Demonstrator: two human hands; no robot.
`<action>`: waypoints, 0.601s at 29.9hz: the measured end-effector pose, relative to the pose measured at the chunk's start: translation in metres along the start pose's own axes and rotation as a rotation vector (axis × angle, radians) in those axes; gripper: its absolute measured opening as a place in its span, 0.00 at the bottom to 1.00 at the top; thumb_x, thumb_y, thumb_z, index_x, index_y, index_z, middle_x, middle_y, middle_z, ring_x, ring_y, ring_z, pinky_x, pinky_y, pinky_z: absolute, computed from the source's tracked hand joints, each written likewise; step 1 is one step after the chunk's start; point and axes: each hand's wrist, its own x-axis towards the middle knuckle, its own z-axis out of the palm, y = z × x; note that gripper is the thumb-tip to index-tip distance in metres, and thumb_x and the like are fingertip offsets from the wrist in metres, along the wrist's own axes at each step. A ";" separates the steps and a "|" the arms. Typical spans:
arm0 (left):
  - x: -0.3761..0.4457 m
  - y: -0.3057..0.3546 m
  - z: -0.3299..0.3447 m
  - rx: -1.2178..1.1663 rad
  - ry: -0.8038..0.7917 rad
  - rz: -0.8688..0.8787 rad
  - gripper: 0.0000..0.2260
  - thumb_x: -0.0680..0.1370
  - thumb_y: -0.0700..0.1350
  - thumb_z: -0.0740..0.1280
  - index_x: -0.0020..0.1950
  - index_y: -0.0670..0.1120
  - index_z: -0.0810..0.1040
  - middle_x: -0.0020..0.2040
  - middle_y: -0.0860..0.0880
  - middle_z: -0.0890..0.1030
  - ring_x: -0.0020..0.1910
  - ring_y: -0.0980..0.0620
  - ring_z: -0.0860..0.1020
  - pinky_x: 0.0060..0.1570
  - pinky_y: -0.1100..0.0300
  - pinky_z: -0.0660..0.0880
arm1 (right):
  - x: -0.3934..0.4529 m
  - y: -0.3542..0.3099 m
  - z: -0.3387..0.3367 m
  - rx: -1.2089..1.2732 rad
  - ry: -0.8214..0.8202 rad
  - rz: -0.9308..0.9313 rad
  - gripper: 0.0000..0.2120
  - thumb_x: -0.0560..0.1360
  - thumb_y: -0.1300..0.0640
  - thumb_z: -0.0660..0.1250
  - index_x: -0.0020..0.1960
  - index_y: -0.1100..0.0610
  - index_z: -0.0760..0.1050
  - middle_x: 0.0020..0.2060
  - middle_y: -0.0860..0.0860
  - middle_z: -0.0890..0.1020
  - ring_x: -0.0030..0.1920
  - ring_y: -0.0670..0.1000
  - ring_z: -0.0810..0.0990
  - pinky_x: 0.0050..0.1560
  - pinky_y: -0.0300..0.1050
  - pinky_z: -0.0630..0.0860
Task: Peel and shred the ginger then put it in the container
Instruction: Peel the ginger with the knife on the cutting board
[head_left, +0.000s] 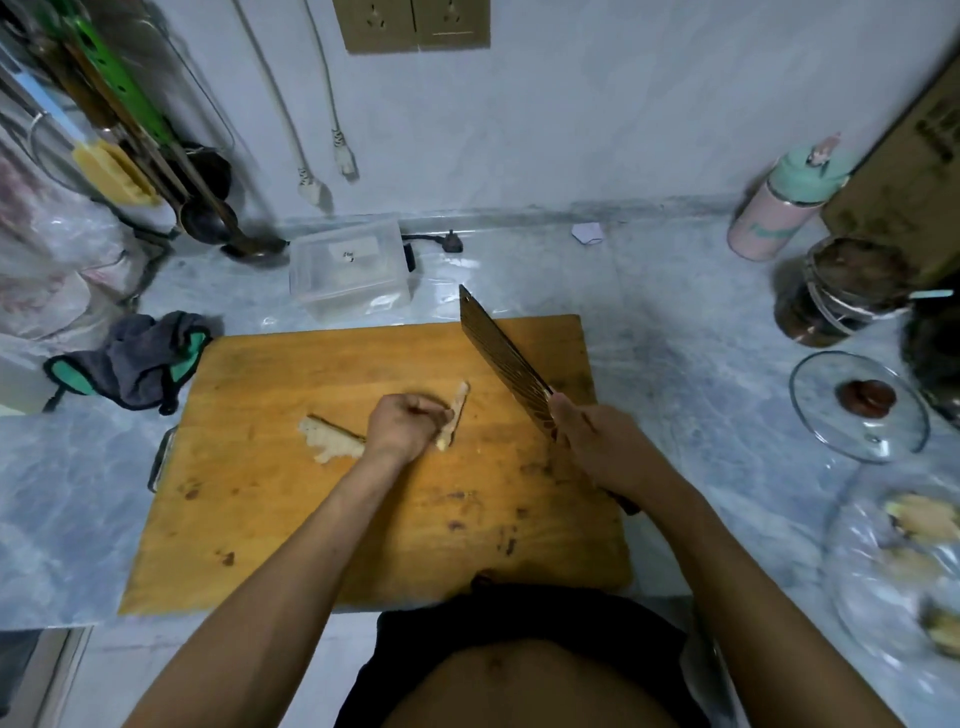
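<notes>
A pale, peeled ginger strip (456, 415) lies slightly right of the middle of the wooden cutting board (291, 519), with a flatter, ragged ginger piece (328, 440) to its left. The left hand (402, 426), knuckles up, has its curled fingers pinching the strip against the board. The right hand (597, 447) grips the handle of a dark, patterned cleaver (501, 358), blade angled toward the upper middle of the frame. The clear plastic container (350, 267) sits on the marbled desk (675, 332) above the board.
</notes>
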 end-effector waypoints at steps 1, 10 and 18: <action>-0.002 0.003 0.014 -0.071 -0.021 -0.051 0.06 0.75 0.37 0.74 0.38 0.45 0.83 0.34 0.48 0.82 0.26 0.58 0.77 0.33 0.62 0.79 | -0.003 0.003 -0.003 -0.002 0.016 0.011 0.29 0.83 0.40 0.47 0.32 0.56 0.68 0.25 0.49 0.69 0.25 0.46 0.68 0.32 0.41 0.65; -0.017 0.022 0.063 -0.146 -0.029 -0.093 0.08 0.74 0.43 0.75 0.40 0.40 0.83 0.32 0.44 0.80 0.24 0.54 0.75 0.22 0.65 0.74 | -0.019 0.022 -0.007 0.028 0.070 0.055 0.30 0.83 0.38 0.49 0.34 0.57 0.71 0.26 0.51 0.72 0.24 0.44 0.69 0.29 0.36 0.65; -0.025 -0.019 -0.006 -0.160 0.164 0.039 0.13 0.77 0.36 0.68 0.36 0.51 0.83 0.34 0.55 0.82 0.36 0.56 0.79 0.42 0.64 0.75 | -0.005 0.001 0.005 0.024 0.004 -0.008 0.29 0.83 0.40 0.48 0.31 0.54 0.71 0.26 0.46 0.73 0.26 0.41 0.72 0.33 0.38 0.66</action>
